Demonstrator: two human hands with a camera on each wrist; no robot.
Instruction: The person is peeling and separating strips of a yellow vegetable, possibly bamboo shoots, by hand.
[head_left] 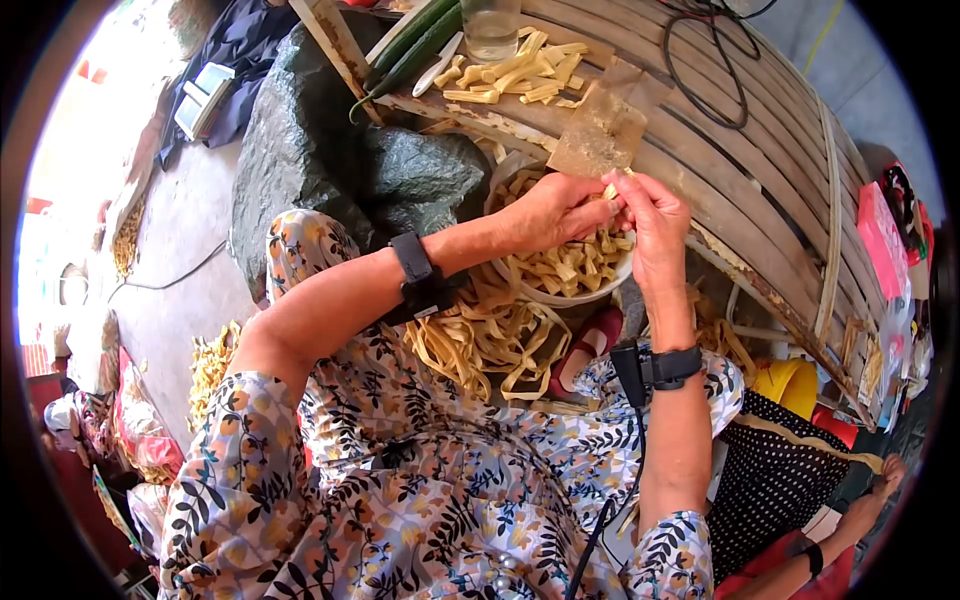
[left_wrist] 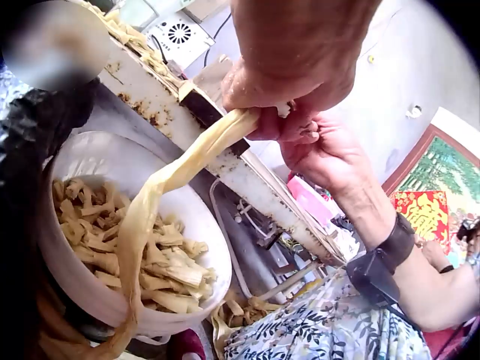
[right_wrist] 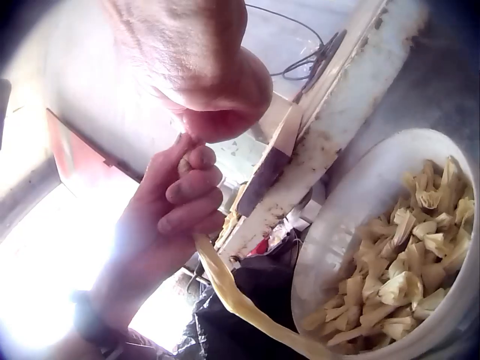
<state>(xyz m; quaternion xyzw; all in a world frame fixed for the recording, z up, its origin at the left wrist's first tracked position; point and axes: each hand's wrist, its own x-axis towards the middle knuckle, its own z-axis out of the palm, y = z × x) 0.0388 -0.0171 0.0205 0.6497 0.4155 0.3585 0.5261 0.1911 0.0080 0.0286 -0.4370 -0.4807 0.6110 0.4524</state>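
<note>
My left hand (head_left: 555, 212) grips a long, pale-yellow strip (left_wrist: 146, 202); its fingers curl round the strip (right_wrist: 232, 296) in the right wrist view. From there the strip hangs past the bucket's rim. Close against the left fingertips, my right hand (head_left: 655, 225) pinches the strip's short upper end with thumb and forefinger. Both hands are above a white bucket (left_wrist: 225, 262) holding many short, folded yellow pieces (right_wrist: 405, 281). In the right wrist view, the back of my right hand (right_wrist: 195, 67) hides its own fingertips.
A wooden board (head_left: 600, 125) lies at the edge of the slatted table (head_left: 740, 190). Behind it are yellow pieces (head_left: 530, 75), a glass (head_left: 492, 35) and cucumbers (head_left: 420, 45). Long loose strips (head_left: 490, 340) lie below the bucket. Another person's arm (head_left: 850, 525) shows lower right.
</note>
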